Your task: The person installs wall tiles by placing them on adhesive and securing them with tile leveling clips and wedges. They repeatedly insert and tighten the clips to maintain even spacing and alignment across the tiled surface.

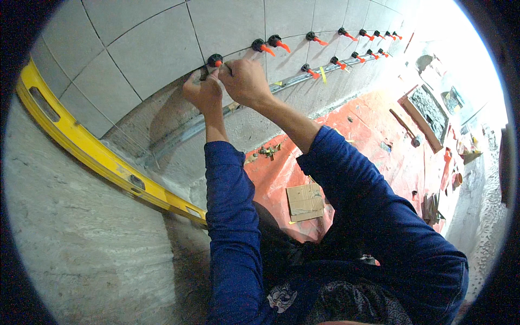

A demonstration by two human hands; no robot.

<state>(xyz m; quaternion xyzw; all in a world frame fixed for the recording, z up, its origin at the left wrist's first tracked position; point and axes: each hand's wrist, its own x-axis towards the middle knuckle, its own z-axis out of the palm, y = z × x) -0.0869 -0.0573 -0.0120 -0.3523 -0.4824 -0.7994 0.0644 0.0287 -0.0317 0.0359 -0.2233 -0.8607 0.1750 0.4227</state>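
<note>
Tile clip [215, 60], round and black with an orange-red centre, sits just above the fingertips where grey tiles [228, 26] meet, presumably placed there to keep their faces level. Left hand [203, 92] and right hand [246, 81] flank it from below, likely for steady control; fingers curl inward, but whether they pinch it I cannot tell
</note>
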